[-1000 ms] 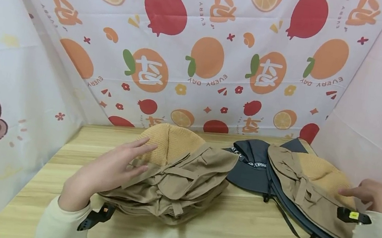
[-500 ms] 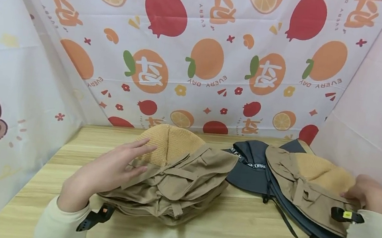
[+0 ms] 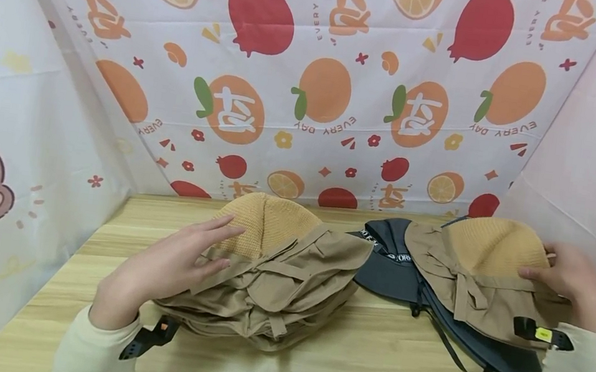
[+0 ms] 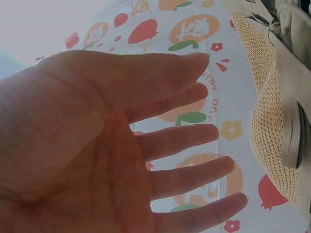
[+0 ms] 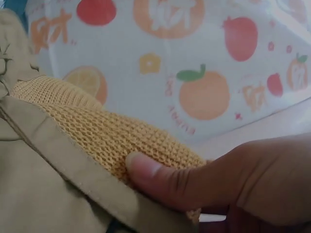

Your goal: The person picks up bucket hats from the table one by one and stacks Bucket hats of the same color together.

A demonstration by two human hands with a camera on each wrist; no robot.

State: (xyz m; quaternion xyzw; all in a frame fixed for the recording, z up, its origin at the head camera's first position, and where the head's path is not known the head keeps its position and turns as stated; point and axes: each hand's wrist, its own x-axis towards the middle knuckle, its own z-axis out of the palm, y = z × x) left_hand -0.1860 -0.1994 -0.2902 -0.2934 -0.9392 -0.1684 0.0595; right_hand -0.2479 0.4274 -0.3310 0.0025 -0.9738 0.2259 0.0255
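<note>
My right hand [image 3: 584, 286] grips a tan hat [image 3: 499, 250] with a yellow knitted crown and a cloth bow, at the right of the table. In the right wrist view, the thumb presses on the knit [image 5: 121, 141] just above the tan band; the other fingers are mostly hidden. Beneath this hat lies a dark navy hat [image 3: 507, 358] with a black cord. My left hand [image 3: 168, 266] has its fingers extended beside a stack of similar tan hats [image 3: 285, 285]. The left wrist view shows the bare palm [image 4: 97, 160], apart from the stack.
A dark cap [image 3: 390, 277] with white lettering lies between the stack and the right-hand hats. Wood-patterned table surface [image 3: 353, 369] extends in front. A fruit-print cloth [image 3: 311, 169] hangs at the back, with pale cloth walls at both sides.
The right hand has taken hold of the tan hat and raised its near side, so more of the navy hat beneath shows. The left hand has stayed in place.
</note>
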